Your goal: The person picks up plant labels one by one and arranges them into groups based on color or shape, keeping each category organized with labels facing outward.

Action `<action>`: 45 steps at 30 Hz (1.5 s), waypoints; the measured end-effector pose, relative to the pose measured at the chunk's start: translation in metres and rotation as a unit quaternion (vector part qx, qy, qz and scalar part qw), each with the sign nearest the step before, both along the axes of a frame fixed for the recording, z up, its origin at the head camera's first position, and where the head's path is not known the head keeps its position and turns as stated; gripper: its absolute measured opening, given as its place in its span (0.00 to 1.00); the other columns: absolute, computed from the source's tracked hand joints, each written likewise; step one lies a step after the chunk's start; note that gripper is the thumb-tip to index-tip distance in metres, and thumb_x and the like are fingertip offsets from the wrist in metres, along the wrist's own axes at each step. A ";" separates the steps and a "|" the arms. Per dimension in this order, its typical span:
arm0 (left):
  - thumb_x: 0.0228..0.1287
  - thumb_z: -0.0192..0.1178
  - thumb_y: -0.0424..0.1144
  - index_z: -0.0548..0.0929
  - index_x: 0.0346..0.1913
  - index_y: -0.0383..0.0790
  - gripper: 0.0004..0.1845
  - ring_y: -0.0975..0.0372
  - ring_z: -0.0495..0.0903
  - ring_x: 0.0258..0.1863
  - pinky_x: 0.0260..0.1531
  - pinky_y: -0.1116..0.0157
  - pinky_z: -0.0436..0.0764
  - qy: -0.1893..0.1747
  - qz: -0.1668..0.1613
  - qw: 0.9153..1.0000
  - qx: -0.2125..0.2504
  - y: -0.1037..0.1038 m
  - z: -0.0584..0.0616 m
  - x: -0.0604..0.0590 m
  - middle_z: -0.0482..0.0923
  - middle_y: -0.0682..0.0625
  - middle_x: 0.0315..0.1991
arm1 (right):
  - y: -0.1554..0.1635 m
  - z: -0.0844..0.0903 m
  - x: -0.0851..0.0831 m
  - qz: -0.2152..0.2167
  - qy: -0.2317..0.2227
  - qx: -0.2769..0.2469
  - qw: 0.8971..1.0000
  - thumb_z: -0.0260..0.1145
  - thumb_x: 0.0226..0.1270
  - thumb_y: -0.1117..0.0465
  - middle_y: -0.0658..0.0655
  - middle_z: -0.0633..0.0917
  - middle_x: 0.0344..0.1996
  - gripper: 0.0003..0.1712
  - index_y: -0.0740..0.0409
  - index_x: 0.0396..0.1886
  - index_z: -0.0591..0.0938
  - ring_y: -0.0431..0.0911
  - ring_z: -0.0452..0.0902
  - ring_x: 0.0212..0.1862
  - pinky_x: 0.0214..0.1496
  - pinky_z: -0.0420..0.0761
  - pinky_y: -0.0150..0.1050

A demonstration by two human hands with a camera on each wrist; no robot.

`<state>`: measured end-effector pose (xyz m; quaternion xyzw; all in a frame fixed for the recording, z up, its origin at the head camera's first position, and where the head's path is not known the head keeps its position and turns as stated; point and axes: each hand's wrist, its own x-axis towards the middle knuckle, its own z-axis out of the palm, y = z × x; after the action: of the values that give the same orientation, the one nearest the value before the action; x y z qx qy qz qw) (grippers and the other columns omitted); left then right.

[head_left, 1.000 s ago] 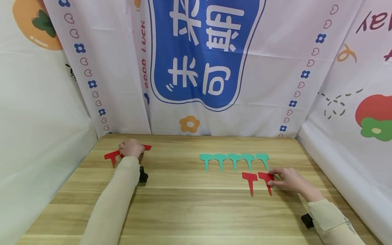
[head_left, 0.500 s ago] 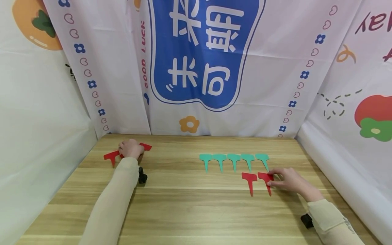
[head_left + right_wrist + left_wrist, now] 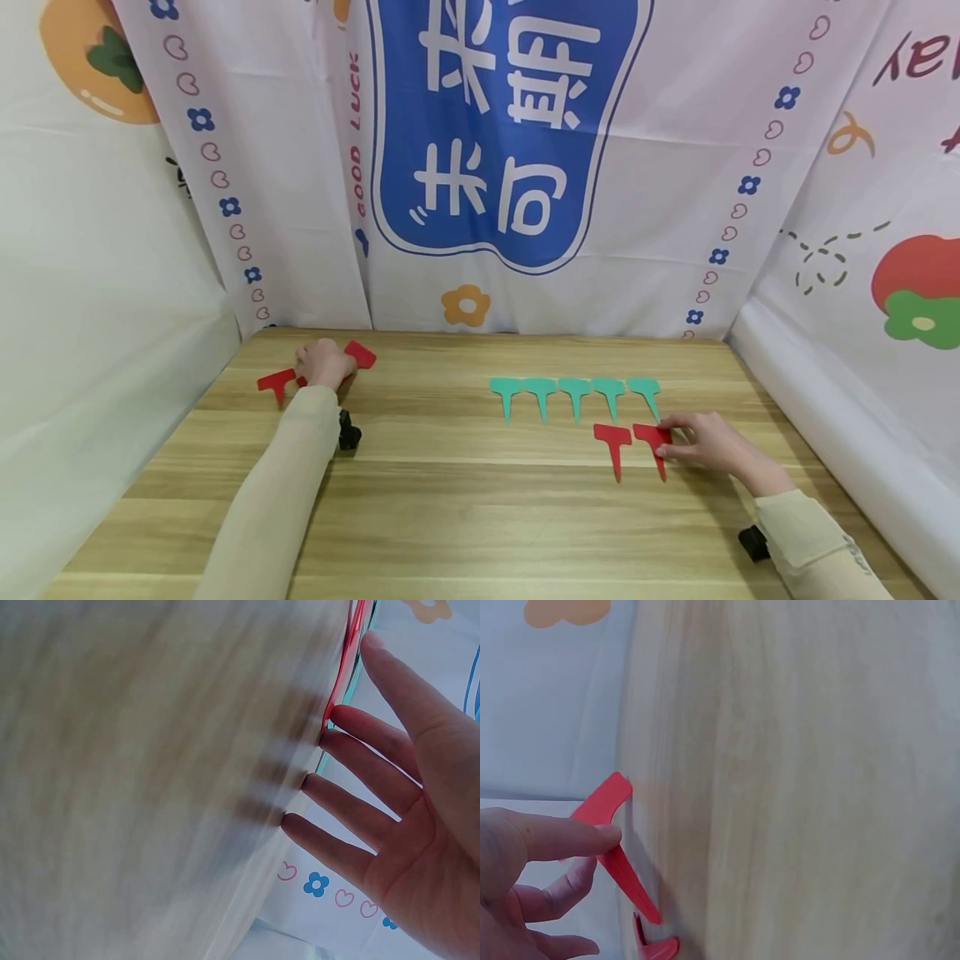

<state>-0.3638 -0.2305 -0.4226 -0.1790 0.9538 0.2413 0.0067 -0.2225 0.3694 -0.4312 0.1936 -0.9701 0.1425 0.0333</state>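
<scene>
Wooden table blurs in both wrist views; left hand pinches a half-hidden red tag, right hand flat.

Beige sleeves, black wrist straps

Five teal tags; printed backdrop

Matt wood-grain table, smooth plastic tags
</scene>
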 end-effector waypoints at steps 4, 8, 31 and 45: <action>0.53 0.59 0.40 0.74 0.48 0.25 0.23 0.37 0.58 0.55 0.53 0.40 0.66 -0.004 0.001 1.000 0.011 0.001 0.004 0.001 0.64 0.27 0.53 | 0.000 0.000 0.000 -0.002 -0.002 -0.001 1.000 0.72 0.52 0.44 0.58 0.87 0.42 0.25 0.56 0.44 0.84 0.56 0.81 0.48 0.50 0.78 0.54; 0.51 0.59 0.38 0.74 0.46 0.26 0.21 0.38 0.58 0.55 0.50 0.40 0.67 -0.003 0.003 1.000 0.019 0.002 0.007 0.002 0.65 0.27 0.52 | 0.000 0.000 0.000 -0.001 -0.001 -0.002 1.000 0.72 0.52 0.45 0.58 0.87 0.42 0.25 0.56 0.45 0.84 0.56 0.81 0.48 0.51 0.78 0.54; 0.57 0.58 0.35 0.74 0.20 0.32 0.11 0.37 0.58 0.56 0.56 0.44 0.64 0.065 -0.070 0.995 0.024 0.020 0.008 0.014 0.68 0.28 0.50 | 0.000 -0.001 0.000 -0.004 -0.002 -0.003 1.000 0.72 0.52 0.44 0.58 0.87 0.42 0.25 0.55 0.45 0.84 0.56 0.81 0.48 0.50 0.79 0.54; 0.54 0.53 0.35 0.73 0.22 0.32 0.09 0.36 0.57 0.57 0.58 0.40 0.61 0.073 -0.071 0.993 0.059 0.038 0.004 0.026 0.64 0.29 0.53 | -0.001 0.000 0.001 -0.004 0.000 -0.004 1.000 0.72 0.52 0.45 0.58 0.87 0.42 0.25 0.56 0.44 0.84 0.57 0.81 0.48 0.51 0.78 0.54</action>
<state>-0.3376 -0.1927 -0.4182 -0.0923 0.9460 0.3087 -0.0355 -0.2220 0.3686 -0.4313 0.1899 -0.9703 0.1459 0.0347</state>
